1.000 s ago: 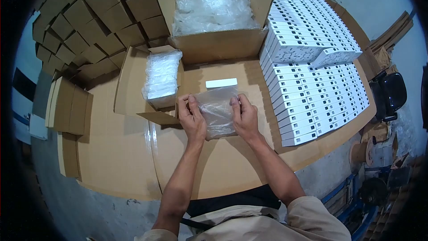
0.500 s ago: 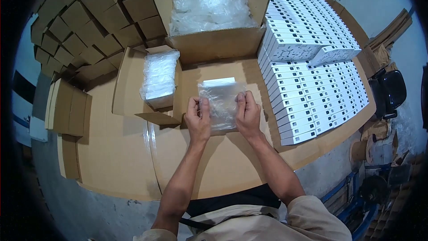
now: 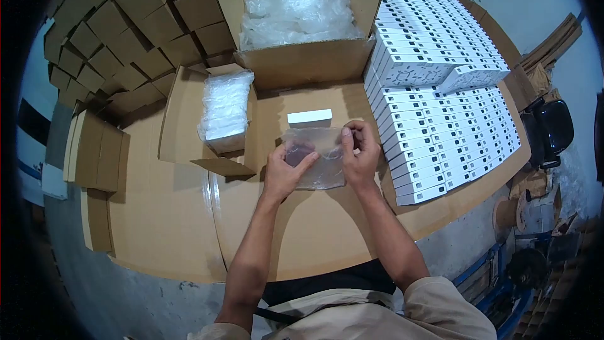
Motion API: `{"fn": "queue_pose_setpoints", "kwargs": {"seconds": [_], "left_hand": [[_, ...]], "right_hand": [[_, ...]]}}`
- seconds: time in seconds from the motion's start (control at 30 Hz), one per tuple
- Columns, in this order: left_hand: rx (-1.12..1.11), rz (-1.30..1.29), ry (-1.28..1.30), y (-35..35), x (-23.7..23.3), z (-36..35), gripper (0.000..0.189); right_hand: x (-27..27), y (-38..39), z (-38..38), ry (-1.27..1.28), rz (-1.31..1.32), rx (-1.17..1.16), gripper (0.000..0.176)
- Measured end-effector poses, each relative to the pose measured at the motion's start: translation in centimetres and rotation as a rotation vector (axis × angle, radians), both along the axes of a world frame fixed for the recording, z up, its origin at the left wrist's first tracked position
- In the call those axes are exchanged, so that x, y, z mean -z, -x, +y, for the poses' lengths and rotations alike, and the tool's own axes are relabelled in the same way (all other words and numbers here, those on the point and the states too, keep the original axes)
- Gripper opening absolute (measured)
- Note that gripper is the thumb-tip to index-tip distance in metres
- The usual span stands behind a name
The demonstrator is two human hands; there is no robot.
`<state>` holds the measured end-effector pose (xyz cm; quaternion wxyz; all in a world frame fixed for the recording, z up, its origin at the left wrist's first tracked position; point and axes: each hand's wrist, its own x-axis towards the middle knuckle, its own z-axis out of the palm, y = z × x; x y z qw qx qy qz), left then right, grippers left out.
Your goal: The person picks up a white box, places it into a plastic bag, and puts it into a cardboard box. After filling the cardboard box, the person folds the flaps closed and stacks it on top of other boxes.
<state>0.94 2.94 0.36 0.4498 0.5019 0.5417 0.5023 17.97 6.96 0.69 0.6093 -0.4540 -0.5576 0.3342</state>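
Observation:
A clear plastic bag (image 3: 323,173) is stretched flat between my two hands, above the cardboard-covered table. My left hand (image 3: 286,170) grips its left side, the thumb lying across the film. At the upper right corner, my right hand (image 3: 358,151) pinches the bag between thumb and curled fingers. Just beyond the bag a small white box (image 3: 309,117) stands on the cardboard, its lower part partly covered by the film. Left of my hands is an open carton (image 3: 236,166) holding a row of plastic-wrapped packs (image 3: 225,107).
A large carton (image 3: 302,63) full of clear plastic bags (image 3: 296,6) stands at the back. Stacked white boxes (image 3: 440,145) fill the table's right side. Brown cartons (image 3: 119,31) are piled at the back left, with more cartons (image 3: 97,151) at the left edge.
The bag has come down and toward me, uncovering more of the white box. My left thumb has moved inward across the film, and my right hand has shifted slightly right.

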Motion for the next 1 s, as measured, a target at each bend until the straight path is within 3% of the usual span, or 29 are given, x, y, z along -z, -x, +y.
{"fn": "queue_pose_setpoints", "kwargs": {"seconds": [0.07,0.2,1.0], "left_hand": [[0.011,0.037,-0.005,0.0,-0.4,-0.1,0.021],[0.007,0.07,-0.047,-0.1,-0.4,-0.1,0.023],[-0.033,0.125,-0.054,-0.3,0.3,0.0,0.028]], "right_hand": [[-1.0,-0.3,0.1,-0.174,-0.201,0.061,0.013],[-1.3,-0.6,0.2,-0.377,-0.477,0.069,0.025],[-0.6,-0.7,0.3,-0.368,-0.501,-0.015,0.021]]}}
